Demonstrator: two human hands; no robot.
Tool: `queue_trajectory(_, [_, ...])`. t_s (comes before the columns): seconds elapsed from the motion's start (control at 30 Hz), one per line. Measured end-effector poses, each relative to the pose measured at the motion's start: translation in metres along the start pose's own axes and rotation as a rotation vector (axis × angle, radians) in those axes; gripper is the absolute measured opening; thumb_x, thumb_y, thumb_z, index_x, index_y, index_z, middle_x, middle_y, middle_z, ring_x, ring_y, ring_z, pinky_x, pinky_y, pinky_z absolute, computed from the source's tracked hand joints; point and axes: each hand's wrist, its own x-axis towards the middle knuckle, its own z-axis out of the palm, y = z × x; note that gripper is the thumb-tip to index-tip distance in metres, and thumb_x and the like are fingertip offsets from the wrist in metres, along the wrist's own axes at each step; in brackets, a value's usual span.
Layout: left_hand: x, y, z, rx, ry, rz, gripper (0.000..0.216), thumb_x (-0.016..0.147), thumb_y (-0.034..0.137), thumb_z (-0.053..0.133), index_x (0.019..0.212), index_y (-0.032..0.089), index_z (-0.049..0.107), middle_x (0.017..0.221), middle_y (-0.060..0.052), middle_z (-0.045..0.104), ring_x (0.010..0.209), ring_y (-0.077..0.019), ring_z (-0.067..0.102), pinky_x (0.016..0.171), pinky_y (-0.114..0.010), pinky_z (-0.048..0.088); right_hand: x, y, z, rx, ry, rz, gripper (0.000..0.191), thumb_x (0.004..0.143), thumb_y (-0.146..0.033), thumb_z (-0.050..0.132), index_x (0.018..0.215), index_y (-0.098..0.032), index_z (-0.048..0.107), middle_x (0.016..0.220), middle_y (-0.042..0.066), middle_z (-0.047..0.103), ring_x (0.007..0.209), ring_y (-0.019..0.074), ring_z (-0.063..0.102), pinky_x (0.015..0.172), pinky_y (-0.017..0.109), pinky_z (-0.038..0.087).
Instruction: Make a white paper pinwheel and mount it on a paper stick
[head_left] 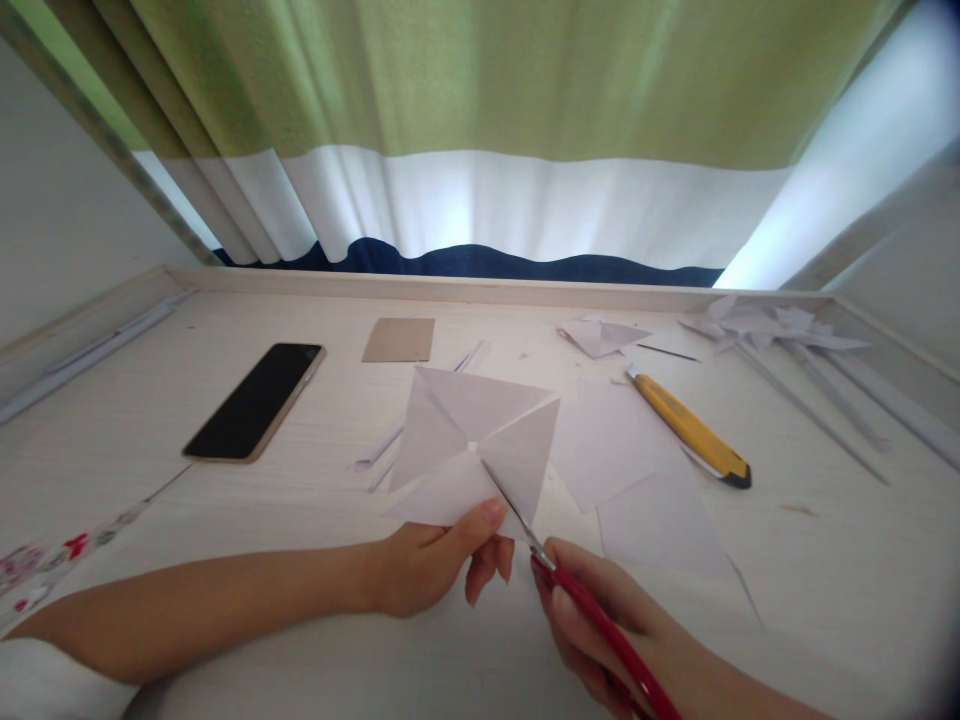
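Observation:
My left hand (454,560) pinches the near edge of a white paper square (487,405), thumb on top and fingers beneath. Diagonal slits run from its corners toward a small pale spot in the middle. In my right hand (592,610) is a pair of scissors (622,645) with red handles. Their blades lie along the near right diagonal of the square, the tip close to the centre. Some of the handle is hidden by my fingers. Just right of the square lie loose white paper sheets (645,520).
A phone (255,405) with a beaded strap (82,545) lies left. Behind are a brown card square (398,340) and a folded paper piece (600,337). A yellow utility knife (690,425) and paper pinwheels (772,325) on sticks lie right. A raised rim (450,288) borders the table.

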Motion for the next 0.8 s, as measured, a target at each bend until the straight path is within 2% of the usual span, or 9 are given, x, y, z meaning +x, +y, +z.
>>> queue_trajectory(0.17, [0.0,-0.001,0.0,-0.016,-0.003,0.013,0.055,0.082,0.057,0.016,0.054,0.018,0.043,0.044,0.004,0.04,0.051,-0.0105,0.043,0.066,-0.02,0.04,0.001,0.003,-0.002,0.003,-0.022,-0.049,0.04,0.074,-0.057,0.046,0.077,-0.019,0.037,0.049,-0.011,0.031,0.035,0.0009,0.027,0.031,0.014,0.02])
queue_trajectory(0.33, [-0.002,-0.002,-0.001,0.002,-0.038,0.013,0.055,0.082,0.057,0.015,0.054,0.018,0.043,0.046,0.004,0.04,0.052,-0.0102,0.043,0.068,-0.019,0.039,0.001,0.001,-0.002,-0.02,-0.01,-0.033,0.039,0.074,-0.056,0.048,0.077,-0.018,0.037,0.056,-0.009,0.032,0.04,0.0009,0.027,0.035,0.015,0.022])
queue_trajectory(0.8, [-0.003,0.0,0.001,0.021,-0.053,-0.002,0.056,0.082,0.057,0.012,0.056,0.018,0.042,0.047,0.003,0.04,0.053,-0.011,0.042,0.068,-0.019,0.04,-0.003,-0.007,0.0,-0.01,-0.054,0.003,0.04,0.077,-0.055,0.044,0.087,-0.017,0.042,0.051,-0.01,0.032,0.039,0.0017,0.026,0.034,0.014,0.02])
